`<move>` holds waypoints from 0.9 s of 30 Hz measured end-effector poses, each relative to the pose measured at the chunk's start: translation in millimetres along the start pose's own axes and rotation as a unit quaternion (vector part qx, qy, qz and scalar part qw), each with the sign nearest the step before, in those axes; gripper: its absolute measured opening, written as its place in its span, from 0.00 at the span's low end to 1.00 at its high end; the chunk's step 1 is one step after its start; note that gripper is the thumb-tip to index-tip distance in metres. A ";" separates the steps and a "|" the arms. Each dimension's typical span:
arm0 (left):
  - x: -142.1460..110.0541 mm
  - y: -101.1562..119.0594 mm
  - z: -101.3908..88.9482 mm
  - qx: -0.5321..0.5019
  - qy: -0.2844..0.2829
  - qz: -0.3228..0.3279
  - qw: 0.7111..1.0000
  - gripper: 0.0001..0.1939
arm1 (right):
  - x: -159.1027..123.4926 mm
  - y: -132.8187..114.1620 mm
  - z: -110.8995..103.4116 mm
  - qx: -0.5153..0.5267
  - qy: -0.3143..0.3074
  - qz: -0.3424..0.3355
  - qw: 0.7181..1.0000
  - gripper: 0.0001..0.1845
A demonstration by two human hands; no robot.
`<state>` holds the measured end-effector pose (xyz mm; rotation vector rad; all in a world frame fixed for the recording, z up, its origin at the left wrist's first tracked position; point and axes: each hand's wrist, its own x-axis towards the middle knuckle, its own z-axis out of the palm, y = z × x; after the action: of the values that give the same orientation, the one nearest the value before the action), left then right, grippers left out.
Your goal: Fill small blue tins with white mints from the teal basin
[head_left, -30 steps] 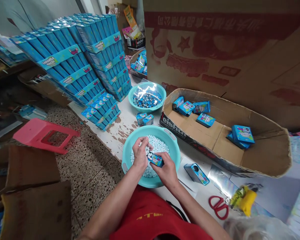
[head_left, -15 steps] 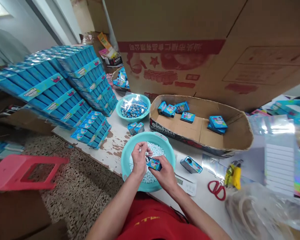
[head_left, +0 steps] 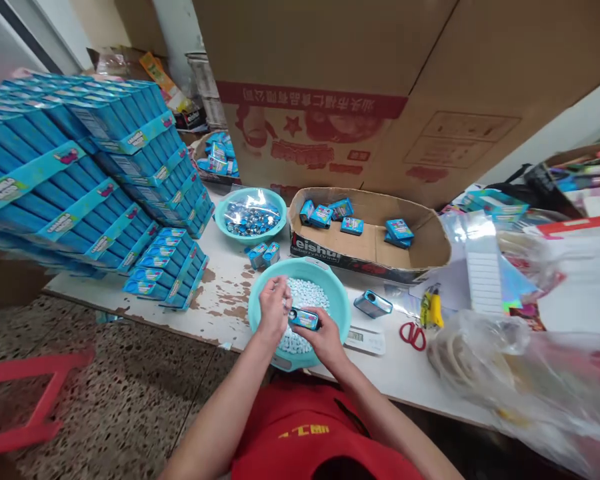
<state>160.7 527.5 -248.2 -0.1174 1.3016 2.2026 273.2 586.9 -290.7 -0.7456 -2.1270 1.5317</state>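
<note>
My right hand [head_left: 325,339] grips a small blue tin [head_left: 304,319] over a teal bowl [head_left: 330,283] filled with small white candies [head_left: 305,293]. My left hand [head_left: 274,308] is pinched closed just left of the tin's end, its fingers bunched above the candies; what they hold is too small to make out. An open blue tin [head_left: 373,304] lies on the white table [head_left: 220,293] to the right of the bowl. Two more small tins [head_left: 263,255] stand behind the bowl.
Stacked blue cartons [head_left: 80,167] fill the table's left. A second teal bowl [head_left: 251,217] holds shiny pieces. A low cardboard tray [head_left: 370,237] holds several blue tins. A small scale [head_left: 365,339], red scissors [head_left: 413,335], plastic bags [head_left: 520,373] lie right. A red stool [head_left: 25,400] stands on the floor.
The view has swung right and back, so the stool slid to the lower left and more of the right table shows. Both hands stay at the bowl with the tin.
</note>
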 end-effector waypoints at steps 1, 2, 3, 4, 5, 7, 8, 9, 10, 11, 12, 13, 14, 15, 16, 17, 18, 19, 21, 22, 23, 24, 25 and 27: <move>0.7 3.3 -2.3 -0.014 -0.002 0.003 1.000 0.22 | -2.9 2.6 -0.3 0.015 0.011 0.017 1.000 0.19; 0.9 5.4 -4.0 -0.022 -0.010 0.007 1.000 0.21 | -5.5 4.2 -0.6 0.025 0.020 0.027 0.999 0.20; 0.9 5.7 -5.2 -0.022 -0.020 0.010 1.000 0.21 | -7.5 4.9 -0.2 0.030 0.027 0.030 0.999 0.21; 0.7 4.1 -5.9 -0.012 -0.030 0.013 0.999 0.19 | -8.8 4.8 0.9 0.029 0.032 0.027 0.999 0.20; 0.4 0.7 -6.1 0.005 -0.034 0.017 0.999 0.18 | -9.3 4.1 3.1 0.023 0.039 0.020 0.999 0.19; 0.2 -9.4 -5.7 0.047 -0.022 0.033 0.998 0.17 | -8.6 2.4 9.8 0.008 0.051 0.009 0.999 0.16; 0.3 -14.4 -5.0 0.064 -0.009 0.041 0.997 0.17 | -7.7 1.9 13.6 0.001 0.057 0.007 0.998 0.16; 0.4 -18.3 -4.2 0.075 0.003 0.048 0.996 0.16 | -6.8 1.7 17.0 -0.006 0.064 0.006 0.998 0.15; 0.5 -20.5 -3.0 0.077 0.011 0.051 0.996 0.16 | -6.0 1.8 19.5 -0.010 0.069 0.007 0.998 0.16; 0.9 -20.7 -1.7 0.072 0.013 0.047 0.996 0.17 | -5.7 2.0 20.5 -0.011 0.072 0.009 0.997 0.16; 1.4 -19.1 -0.3 0.062 0.008 0.037 0.997 0.18 | -6.0 1.9 19.6 -0.010 0.074 0.011 0.997 0.16; 2.5 -16.2 0.7 0.050 -0.001 0.026 0.998 0.18 | -7.1 1.3 16.2 -0.006 0.074 0.012 0.997 0.15; 4.1 -12.7 0.9 0.036 -0.011 0.016 0.999 0.19 | -9.5 -0.1 10.1 0.000 0.073 0.012 0.997 0.15; 6.4 -9.7 0.0 0.022 -0.021 0.010 0.999 0.19 | -13.2 -2.3 1.1 0.008 0.069 0.012 0.998 0.15; 9.4 -8.2 -2.4 0.012 -0.028 0.009 0.999 0.19 | -18.2 -5.0 -10.6 0.018 0.065 0.011 0.998 0.15; 12.9 -8.9 -6.3 0.017 -0.033 0.007 0.999 0.19 | -24.7 -7.8 -24.9 0.028 0.063 0.013 0.998 0.16; 16.7 -12.4 -11.7 0.050 -0.037 -0.002 0.998 0.18 | -32.4 -9.9 -41.3 0.037 0.065 0.018 0.997 0.17; 20.6 -18.5 -18.2 0.108 -0.045 -0.023 0.993 0.17 | -41.1 -10.7 -59.2 0.043 0.073 0.031 0.996 0.18; 27.3 -36.4 -32.4 0.246 -0.072 -0.090 0.963 0.17 | -60.3 -5.8 -96.4 0.033 0.102 0.077 0.991 0.19; 29.7 -46.6 -39.1 0.299 -0.085 -0.121 0.943 0.18 | -70.2 0.7 -114.0 0.016 0.123 0.101 0.987 0.19; 31.4 -56.4 -44.7 0.331 -0.094 -0.145 0.928 0.19 | -79.6 9.8 -130.2 -0.004 0.149 0.120 0.981 0.20; 32.4 -65.1 -48.9 0.342 -0.096 -0.160 0.921 0.19 | -88.2 21.2 -144.3 -0.026 0.183 0.139 0.973 0.20; 32.9 -72.4 -51.6 0.341 -0.093 -0.171 0.920 0.20 | -95.5 34.4 -156.2 -0.044 0.222 0.161 0.961 0.21; 33.4 -82.2 -52.5 0.342 -0.088 -0.195 0.915 0.21 | -104.5 63.9 -173.2 -0.071 0.306 0.205 0.927 0.24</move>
<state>164.4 528.1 -351.2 0.0845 1.6916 1.3062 471.1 662.8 -300.0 -1.5658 -1.6738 1.1071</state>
